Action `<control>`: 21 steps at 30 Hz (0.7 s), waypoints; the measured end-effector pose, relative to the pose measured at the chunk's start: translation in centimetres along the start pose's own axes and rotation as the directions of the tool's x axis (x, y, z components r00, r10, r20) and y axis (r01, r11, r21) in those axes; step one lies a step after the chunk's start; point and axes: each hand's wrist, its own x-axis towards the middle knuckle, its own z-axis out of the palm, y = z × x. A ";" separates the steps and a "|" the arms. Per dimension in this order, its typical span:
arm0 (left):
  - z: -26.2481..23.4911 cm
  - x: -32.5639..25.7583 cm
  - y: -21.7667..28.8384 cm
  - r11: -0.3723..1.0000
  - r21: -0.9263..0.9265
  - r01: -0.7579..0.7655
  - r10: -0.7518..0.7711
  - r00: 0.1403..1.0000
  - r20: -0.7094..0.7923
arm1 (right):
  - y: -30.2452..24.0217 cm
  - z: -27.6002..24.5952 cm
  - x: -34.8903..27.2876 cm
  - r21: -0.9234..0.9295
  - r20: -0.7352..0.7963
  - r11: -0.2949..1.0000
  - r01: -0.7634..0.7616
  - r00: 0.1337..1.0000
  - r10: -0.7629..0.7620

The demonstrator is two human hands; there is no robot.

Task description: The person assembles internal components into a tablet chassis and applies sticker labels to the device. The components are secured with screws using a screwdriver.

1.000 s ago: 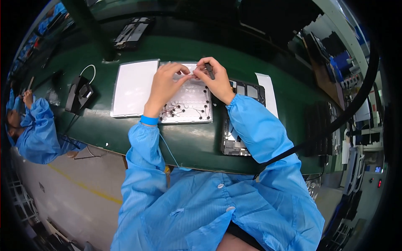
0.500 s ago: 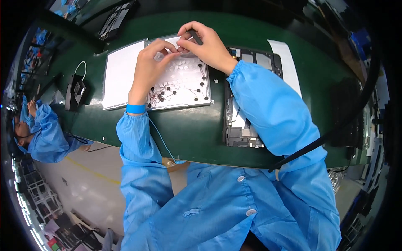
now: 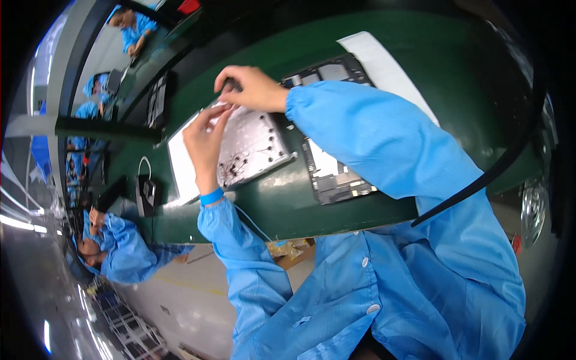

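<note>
My left hand (image 3: 204,141), with a blue band at the wrist, is pinched at the fingertips. What it pinches is too small to make out. My right hand (image 3: 255,90) meets it there, its fingers curled round a short dark tool (image 3: 233,85) whose kind I cannot tell. Both hands are over a shallow white tray (image 3: 249,139). Small round black parts with thin wires (image 3: 233,167) lie in a cluster near the tray's front, with more in a line along its right side. Right of the tray, partly under my right sleeve, lies an opened flat electronic device (image 3: 327,195) with bare inner parts.
A white strip (image 3: 384,63) lies behind the device on the green bench (image 3: 288,219). A small black box with a white cable loop (image 3: 146,193) stands left of the tray. A black cable (image 3: 480,183) crosses at right. A co-worker in blue (image 3: 123,246) sits at left.
The view has swung and tilted, so the bench appears slanted and more people show at left. My hands remain fingertip to fingertip over the tray, the dark tool still in my right hand.
</note>
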 end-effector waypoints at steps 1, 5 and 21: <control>-0.4 -0.2 0.1 1.000 0.028 0.012 -0.011 0.999 -0.041 | -0.7 0.4 -0.2 0.046 -0.005 0.999 -0.029 1.000 0.029; -0.5 0.0 3.2 0.977 -0.210 0.029 -0.075 0.975 -0.211 | -4.7 -0.3 -0.9 0.153 -0.101 0.965 -0.214 0.968 0.230; 10.7 4.2 15.9 0.901 -0.176 -0.397 0.394 0.918 -0.052 | -10.1 -18.1 -13.1 0.034 -0.181 0.957 -0.287 0.940 0.288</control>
